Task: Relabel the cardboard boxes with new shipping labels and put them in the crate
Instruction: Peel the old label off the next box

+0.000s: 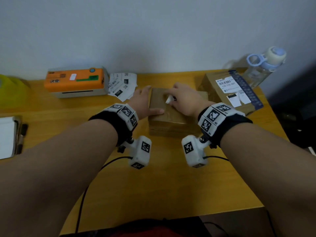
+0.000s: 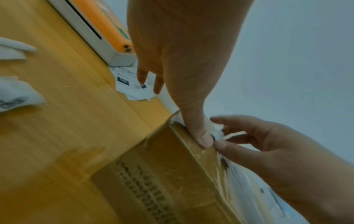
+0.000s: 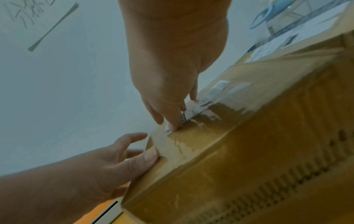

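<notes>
- I have the small box (image 1: 168, 108) flat on the table (image 1: 153, 185) right in front of me, between my two wrists, so both hands reach its top without stretching.
- My left hand (image 1: 145, 101) is there to steady it, I judge: the thumb (image 2: 199, 131) presses along the near top edge and the other fingers lie straight and loosely spread past the far side, curled round nothing.
- My right hand (image 1: 183, 100) works on the old label (image 3: 203, 106). Thumb and forefinger are pinched together on a lifted white scrap of it, the remaining fingers loosely bent.
- In the right wrist view torn white patches run along the top, so I judge the peeling partly done.
- The new labels (image 1: 122, 86) lie fanned beside the orange printer (image 1: 75, 81), near my left hand for afterwards.
- A second, bigger box (image 1: 230, 89) with labels on it sits just behind on the right, next to a water bottle (image 1: 263, 67).
- I can't see any crate.
</notes>
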A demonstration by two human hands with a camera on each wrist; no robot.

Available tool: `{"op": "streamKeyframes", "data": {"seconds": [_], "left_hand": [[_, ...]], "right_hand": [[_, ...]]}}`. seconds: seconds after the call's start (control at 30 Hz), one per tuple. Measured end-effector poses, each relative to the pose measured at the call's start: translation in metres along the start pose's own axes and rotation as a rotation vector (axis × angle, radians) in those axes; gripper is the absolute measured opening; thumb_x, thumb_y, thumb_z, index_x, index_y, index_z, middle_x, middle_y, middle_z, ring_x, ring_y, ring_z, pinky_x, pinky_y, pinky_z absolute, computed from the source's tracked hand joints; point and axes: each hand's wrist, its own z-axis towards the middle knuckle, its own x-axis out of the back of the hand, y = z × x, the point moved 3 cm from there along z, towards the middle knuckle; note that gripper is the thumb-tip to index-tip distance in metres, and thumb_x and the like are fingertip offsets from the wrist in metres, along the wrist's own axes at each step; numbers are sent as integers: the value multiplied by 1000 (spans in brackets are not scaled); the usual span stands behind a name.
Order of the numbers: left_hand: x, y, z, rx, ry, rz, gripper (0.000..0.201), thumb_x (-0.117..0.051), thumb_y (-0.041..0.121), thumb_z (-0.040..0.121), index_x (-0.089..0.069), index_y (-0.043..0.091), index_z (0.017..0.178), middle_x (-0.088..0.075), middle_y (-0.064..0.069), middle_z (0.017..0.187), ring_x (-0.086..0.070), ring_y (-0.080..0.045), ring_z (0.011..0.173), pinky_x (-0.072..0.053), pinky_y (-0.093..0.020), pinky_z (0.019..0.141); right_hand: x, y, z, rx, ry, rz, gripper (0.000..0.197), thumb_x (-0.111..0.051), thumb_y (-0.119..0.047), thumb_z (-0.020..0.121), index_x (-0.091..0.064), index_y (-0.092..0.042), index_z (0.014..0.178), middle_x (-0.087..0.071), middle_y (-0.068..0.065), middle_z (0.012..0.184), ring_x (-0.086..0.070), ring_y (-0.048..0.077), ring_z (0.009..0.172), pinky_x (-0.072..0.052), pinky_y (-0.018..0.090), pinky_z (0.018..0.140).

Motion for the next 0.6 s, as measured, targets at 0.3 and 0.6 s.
{"op": "streamKeyframes", "data": {"seconds": [0.3, 0.6], "left_hand": [[14, -11, 3, -48, -37, 211, 68, -51, 53, 88, -16, 45, 145, -8, -7, 156, -22, -38, 138, -29, -54, 110], [14, -5, 4, -43, -90, 370, 76, -47, 69, 80, -10, 50, 144, -5, -7, 158, -18, -38, 140, -25, -58, 110]], "right_hand": [[-6, -4, 7, -2, 83, 113, 17, -56, -25, 93, -66, -16, 103, -51, 5, 107, -52, 21, 95, -36, 28, 75], [-8, -1, 10, -6, 111, 171, 14, -59, -19, 91, -69, -12, 97, -52, 7, 107, -52, 23, 94, -40, 30, 77]]}}
